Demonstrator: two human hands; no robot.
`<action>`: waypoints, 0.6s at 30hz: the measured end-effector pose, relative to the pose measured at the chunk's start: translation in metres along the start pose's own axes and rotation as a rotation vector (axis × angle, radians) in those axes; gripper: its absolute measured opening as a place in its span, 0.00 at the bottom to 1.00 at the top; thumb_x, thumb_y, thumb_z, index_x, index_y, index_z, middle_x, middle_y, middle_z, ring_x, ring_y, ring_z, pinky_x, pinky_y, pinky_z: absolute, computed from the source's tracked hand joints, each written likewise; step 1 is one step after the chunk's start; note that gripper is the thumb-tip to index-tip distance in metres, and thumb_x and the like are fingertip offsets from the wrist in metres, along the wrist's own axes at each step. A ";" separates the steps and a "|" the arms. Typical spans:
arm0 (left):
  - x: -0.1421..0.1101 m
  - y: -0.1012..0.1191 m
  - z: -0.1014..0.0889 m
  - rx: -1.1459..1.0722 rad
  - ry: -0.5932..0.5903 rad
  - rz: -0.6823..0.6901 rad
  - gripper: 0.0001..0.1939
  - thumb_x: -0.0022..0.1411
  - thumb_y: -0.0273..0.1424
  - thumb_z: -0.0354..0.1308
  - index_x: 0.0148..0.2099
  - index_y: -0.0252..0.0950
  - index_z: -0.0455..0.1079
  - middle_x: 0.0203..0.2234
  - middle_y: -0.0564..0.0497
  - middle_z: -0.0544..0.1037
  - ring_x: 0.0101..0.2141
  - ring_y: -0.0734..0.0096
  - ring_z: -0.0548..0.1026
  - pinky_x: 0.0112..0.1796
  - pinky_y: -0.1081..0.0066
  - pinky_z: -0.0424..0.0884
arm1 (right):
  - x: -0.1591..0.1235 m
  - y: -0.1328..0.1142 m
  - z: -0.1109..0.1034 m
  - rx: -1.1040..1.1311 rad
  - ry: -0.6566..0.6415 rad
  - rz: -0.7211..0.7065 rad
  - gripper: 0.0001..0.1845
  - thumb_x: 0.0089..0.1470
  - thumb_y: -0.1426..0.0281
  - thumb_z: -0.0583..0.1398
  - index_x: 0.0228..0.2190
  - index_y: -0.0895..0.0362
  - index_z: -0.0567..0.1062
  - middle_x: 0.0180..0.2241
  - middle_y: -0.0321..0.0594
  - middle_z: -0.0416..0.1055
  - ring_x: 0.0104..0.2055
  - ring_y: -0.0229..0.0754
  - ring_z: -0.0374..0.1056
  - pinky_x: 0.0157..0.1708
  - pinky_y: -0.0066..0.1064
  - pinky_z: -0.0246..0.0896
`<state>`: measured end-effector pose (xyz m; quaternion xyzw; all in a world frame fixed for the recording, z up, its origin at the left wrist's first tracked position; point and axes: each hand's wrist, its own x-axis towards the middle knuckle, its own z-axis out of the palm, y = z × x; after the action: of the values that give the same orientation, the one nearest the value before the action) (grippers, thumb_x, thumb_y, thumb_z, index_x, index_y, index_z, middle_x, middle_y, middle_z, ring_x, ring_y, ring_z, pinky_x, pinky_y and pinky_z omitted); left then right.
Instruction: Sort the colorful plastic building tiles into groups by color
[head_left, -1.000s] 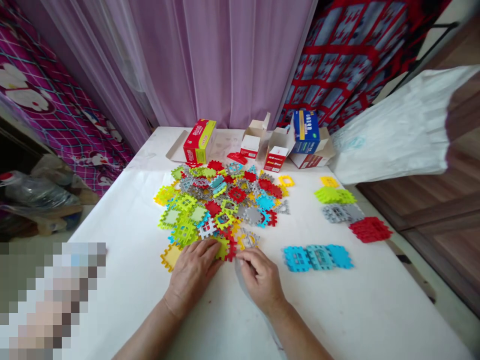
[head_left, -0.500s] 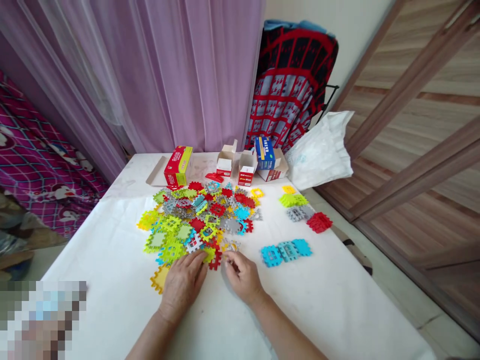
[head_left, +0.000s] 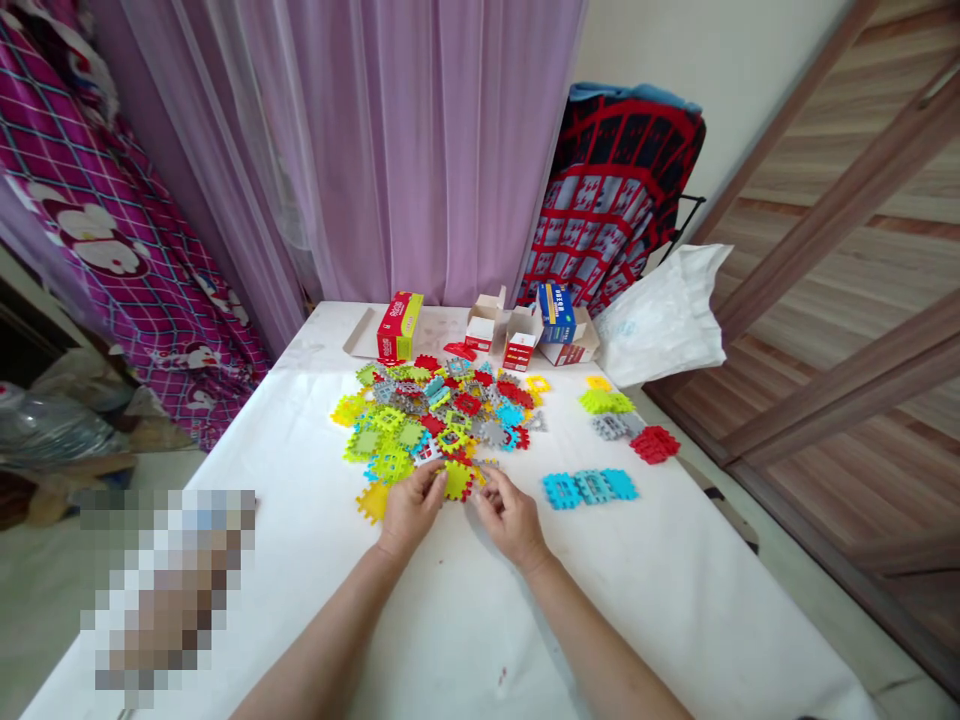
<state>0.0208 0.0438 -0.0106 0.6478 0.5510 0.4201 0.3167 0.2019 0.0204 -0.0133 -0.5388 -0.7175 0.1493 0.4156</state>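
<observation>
A heap of notched plastic building tiles (head_left: 411,433) in green, red, grey, blue and yellow lies ahead of my hands. At its near edge my left hand (head_left: 411,508) is closed, its thumb and fingers at the left side of a yellow-green tile (head_left: 458,481). My right hand (head_left: 511,517) is curled just right of that tile, fingertips close to the heap; what they hold, if anything, is hidden. A yellow tile (head_left: 372,502) lies partly behind my left hand. Right of my right hand sit three side-by-side stacks of blue tiles (head_left: 592,487).
Farther right are stacks of red tiles (head_left: 655,444), grey tiles (head_left: 609,427), green tiles (head_left: 604,402) and a yellow tile (head_left: 598,383). Several opened cardboard boxes (head_left: 400,327) and a white bag (head_left: 664,318) stand at the back. A blurred-out patch (head_left: 176,580) covers the left.
The camera view has turned and shifted. My left hand has gone from lying flat over the yellow-green tile to closing at its side, so more of the tile shows. My right hand stays curled nearby.
</observation>
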 end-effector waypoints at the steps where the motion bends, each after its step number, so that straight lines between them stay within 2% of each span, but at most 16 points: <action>1: -0.001 0.002 0.000 0.005 -0.014 -0.002 0.16 0.63 0.40 0.49 0.46 0.37 0.71 0.17 0.57 0.73 0.19 0.75 0.72 0.24 0.76 0.67 | -0.001 -0.002 0.000 -0.033 -0.023 -0.018 0.25 0.53 0.65 0.57 0.53 0.55 0.67 0.31 0.37 0.77 0.21 0.36 0.69 0.28 0.27 0.68; 5: -0.005 0.011 -0.002 0.039 -0.088 0.033 0.15 0.64 0.40 0.48 0.46 0.38 0.70 0.16 0.58 0.73 0.19 0.75 0.72 0.24 0.77 0.66 | -0.003 -0.006 0.000 -0.170 -0.074 -0.058 0.36 0.48 0.62 0.62 0.58 0.56 0.63 0.37 0.41 0.77 0.27 0.39 0.71 0.33 0.30 0.69; 9: -0.006 0.014 -0.002 0.010 -0.147 0.069 0.14 0.63 0.39 0.49 0.44 0.37 0.69 0.17 0.59 0.73 0.19 0.75 0.72 0.24 0.77 0.66 | -0.002 -0.006 0.000 -0.223 -0.083 -0.110 0.33 0.50 0.63 0.62 0.57 0.56 0.65 0.44 0.47 0.75 0.36 0.43 0.73 0.38 0.32 0.70; 13: -0.005 0.009 0.000 -0.022 -0.181 0.055 0.13 0.64 0.39 0.48 0.43 0.37 0.68 0.16 0.59 0.72 0.18 0.76 0.70 0.24 0.76 0.65 | -0.001 -0.005 0.000 -0.276 -0.040 -0.163 0.31 0.50 0.61 0.63 0.54 0.57 0.67 0.45 0.49 0.73 0.45 0.48 0.71 0.43 0.36 0.69; 18: -0.005 0.010 -0.002 -0.025 -0.189 0.060 0.14 0.64 0.40 0.48 0.43 0.37 0.68 0.16 0.58 0.72 0.19 0.75 0.71 0.24 0.76 0.66 | -0.004 -0.015 -0.001 -0.308 0.009 -0.162 0.29 0.48 0.60 0.64 0.52 0.56 0.70 0.46 0.49 0.70 0.47 0.49 0.70 0.42 0.35 0.70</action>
<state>0.0237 0.0364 -0.0018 0.6968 0.4938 0.3732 0.3624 0.1927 0.0113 -0.0041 -0.5370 -0.7711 0.0012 0.3422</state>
